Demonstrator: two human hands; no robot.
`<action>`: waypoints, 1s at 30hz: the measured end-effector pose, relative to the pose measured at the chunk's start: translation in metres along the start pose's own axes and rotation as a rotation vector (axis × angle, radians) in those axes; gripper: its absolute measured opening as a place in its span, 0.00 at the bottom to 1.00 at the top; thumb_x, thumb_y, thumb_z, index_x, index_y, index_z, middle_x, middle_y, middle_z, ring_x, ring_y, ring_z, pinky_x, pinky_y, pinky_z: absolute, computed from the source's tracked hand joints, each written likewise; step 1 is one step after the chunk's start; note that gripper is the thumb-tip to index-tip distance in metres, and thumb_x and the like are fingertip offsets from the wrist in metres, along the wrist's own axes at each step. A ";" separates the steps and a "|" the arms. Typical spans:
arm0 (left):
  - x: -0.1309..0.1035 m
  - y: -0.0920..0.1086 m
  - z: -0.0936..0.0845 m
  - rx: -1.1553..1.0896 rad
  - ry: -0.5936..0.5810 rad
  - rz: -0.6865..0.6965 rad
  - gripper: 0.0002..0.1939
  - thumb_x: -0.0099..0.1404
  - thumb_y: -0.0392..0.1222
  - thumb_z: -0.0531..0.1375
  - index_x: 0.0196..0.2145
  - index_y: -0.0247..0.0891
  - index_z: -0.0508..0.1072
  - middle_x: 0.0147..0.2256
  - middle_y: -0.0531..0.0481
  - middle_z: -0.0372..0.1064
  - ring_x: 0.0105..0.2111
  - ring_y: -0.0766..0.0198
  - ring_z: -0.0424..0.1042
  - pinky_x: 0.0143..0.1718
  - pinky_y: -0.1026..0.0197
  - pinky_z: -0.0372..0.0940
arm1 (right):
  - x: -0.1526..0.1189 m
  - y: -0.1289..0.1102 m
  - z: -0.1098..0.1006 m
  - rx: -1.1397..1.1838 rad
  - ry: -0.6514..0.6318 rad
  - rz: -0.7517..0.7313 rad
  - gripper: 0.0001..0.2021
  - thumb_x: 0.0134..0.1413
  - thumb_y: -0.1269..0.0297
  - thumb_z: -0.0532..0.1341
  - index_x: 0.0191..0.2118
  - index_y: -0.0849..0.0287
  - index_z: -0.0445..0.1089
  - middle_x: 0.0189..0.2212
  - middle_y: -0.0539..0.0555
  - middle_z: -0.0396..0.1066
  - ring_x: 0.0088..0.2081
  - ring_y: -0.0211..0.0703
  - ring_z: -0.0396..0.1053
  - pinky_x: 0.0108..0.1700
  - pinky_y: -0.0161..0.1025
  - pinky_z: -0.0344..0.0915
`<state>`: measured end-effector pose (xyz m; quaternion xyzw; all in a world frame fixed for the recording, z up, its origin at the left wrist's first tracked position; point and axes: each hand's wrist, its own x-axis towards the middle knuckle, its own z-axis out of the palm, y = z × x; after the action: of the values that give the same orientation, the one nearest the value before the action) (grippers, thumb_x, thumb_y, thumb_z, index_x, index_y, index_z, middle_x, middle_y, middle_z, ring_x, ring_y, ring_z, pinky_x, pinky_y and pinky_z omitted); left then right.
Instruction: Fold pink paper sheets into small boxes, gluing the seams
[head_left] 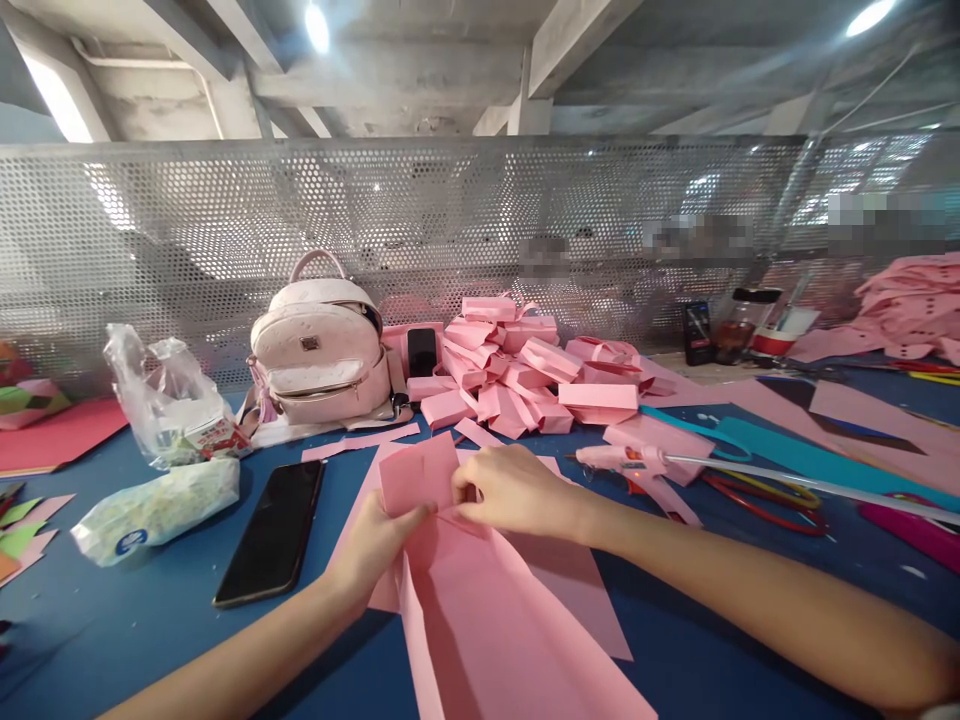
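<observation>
A long sheet of pink paper (495, 610), folded up along its left side, stretches from the near edge toward the middle of the table. My left hand (377, 545) grips its left edge near the far end, thumb on top. On the right side of that end, my right hand (517, 490) pinches the paper with curled fingers. A flap stands up between the two hands. Beneath lies another flat pink sheet (592, 600). Just right of my right hand rests a pink glue gun (637, 465) with a long clear glue stick in it.
Behind my hands is a heap of folded pink paper pieces (517, 375). A pale pink backpack (322, 350), a black phone (274, 530), a tissue pack (157, 505) and a clear plastic bag (161, 390) stand or lie leftward. Coloured scissors (772, 500) are at right. A perforated metal screen (450, 200) borders the table.
</observation>
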<state>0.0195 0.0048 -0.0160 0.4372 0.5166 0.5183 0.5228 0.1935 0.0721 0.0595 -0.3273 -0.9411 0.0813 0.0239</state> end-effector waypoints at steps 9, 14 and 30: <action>0.004 0.003 -0.003 0.063 -0.031 -0.003 0.19 0.49 0.46 0.72 0.37 0.34 0.80 0.38 0.42 0.80 0.45 0.45 0.75 0.44 0.53 0.70 | 0.005 0.003 0.004 -0.003 -0.010 0.006 0.05 0.50 0.66 0.64 0.27 0.55 0.77 0.29 0.50 0.78 0.33 0.44 0.73 0.29 0.36 0.53; 0.009 0.006 -0.009 0.070 0.000 -0.007 0.23 0.46 0.43 0.73 0.41 0.34 0.80 0.37 0.42 0.80 0.39 0.47 0.77 0.38 0.56 0.70 | 0.005 0.005 0.002 0.028 0.009 0.018 0.06 0.50 0.61 0.65 0.28 0.56 0.73 0.29 0.50 0.76 0.34 0.45 0.73 0.30 0.35 0.55; 0.010 0.041 -0.025 0.234 -0.008 0.130 0.14 0.45 0.39 0.70 0.33 0.33 0.80 0.29 0.48 0.77 0.30 0.54 0.74 0.29 0.62 0.65 | 0.027 0.027 0.018 0.665 -0.133 -0.012 0.05 0.40 0.66 0.64 0.26 0.62 0.71 0.23 0.48 0.71 0.26 0.37 0.68 0.24 0.30 0.60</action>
<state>-0.0096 0.0156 0.0221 0.5301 0.5420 0.4855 0.4354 0.1872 0.1077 0.0366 -0.2899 -0.8644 0.4050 0.0684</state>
